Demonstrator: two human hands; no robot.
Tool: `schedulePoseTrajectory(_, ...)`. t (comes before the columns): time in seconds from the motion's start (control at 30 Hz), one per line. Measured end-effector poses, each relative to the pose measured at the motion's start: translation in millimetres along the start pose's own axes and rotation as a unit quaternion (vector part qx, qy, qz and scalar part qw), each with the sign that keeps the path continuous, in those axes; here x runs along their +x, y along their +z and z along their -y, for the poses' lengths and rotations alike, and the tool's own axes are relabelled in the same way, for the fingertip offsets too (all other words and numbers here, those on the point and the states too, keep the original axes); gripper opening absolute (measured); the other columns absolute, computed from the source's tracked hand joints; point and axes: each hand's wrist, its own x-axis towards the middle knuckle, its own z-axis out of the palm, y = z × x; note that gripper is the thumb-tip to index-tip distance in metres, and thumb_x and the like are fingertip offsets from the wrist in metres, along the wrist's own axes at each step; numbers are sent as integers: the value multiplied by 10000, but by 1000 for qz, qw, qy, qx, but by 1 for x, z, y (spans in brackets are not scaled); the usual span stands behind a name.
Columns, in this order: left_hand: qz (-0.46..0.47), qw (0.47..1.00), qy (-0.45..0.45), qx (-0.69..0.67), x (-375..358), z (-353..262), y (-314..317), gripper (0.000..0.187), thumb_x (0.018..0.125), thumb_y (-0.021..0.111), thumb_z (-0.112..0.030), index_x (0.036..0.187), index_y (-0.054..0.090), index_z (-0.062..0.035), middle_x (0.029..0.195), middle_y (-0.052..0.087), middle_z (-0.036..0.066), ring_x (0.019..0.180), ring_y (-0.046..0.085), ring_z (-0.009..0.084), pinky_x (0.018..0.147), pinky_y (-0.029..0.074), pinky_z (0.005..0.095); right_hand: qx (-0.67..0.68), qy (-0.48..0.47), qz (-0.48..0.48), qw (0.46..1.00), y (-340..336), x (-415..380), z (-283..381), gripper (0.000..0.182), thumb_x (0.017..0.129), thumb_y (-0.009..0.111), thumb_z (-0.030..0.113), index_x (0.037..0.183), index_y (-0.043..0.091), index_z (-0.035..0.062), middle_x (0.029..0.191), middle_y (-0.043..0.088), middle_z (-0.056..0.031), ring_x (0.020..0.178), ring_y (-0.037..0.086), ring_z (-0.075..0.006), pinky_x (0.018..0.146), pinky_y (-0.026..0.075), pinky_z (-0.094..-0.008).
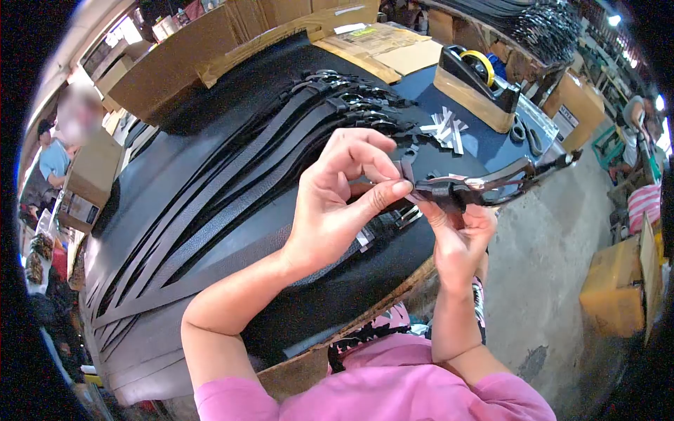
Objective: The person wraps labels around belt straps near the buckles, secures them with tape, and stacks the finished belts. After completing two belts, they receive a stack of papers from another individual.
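Held up above the table edge is a black belt end with a shiny metal buckle (491, 184). My left hand (337, 189) pinches a small, dark strip at its left end between thumb and index finger. From below, my right hand (460, 235) grips the belt just left of the buckle, its fingers partly hidden behind it. Behind my left hand, a bundle of black belts (239, 168) with buckles stretches across the black-covered table (281, 344). Small pale strips (446, 130) lie in a loose pile beyond my hands.
A tape dispenser (477, 84) with yellow tape and black-handled scissors (526, 133) sit at the back right. Cardboard (260, 35) borders the table's far side. A box (614, 288) stands on the floor at right. Other people (55, 158) are at the far left and far right.
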Motion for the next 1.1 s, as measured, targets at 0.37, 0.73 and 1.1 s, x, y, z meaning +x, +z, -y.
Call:
schedulePoseTrajectory(0.37, -14, 970, 117, 211, -3, -3, 2, 93, 757, 655, 9, 849, 644, 0, 959, 591, 133, 891, 565, 189, 781, 447, 278, -5, 39, -21, 999, 10, -1, 13, 250, 735, 653, -84, 979, 611, -52, 943, 632, -79, 851, 589, -135, 775, 472, -250)
schedulePoseTrajectory(0.73, -8, 929, 181, 324, -4, -9, 2, 216, 668, 676, 94, 860, 670, -4, 844, 648, 117, 742, 617, 170, 646, 495, 248, -15, 34, -22, 999, 9, -4, 10, 284, 729, 664, -76, 1007, 607, -55, 965, 632, -88, 869, 586, -136, 782, 463, -244)
schedulePoseTrajectory(1.1, 30, 955, 120, 269, -3, -10, 4, 165, 692, 686, 67, 848, 639, 43, 857, 622, 121, 788, 590, 162, 690, 473, 252, 9, 9, -30, 999, 5, -7, 4, 257, 738, 648, -88, 989, 595, -77, 968, 619, -100, 876, 587, -158, 802, 488, -279)
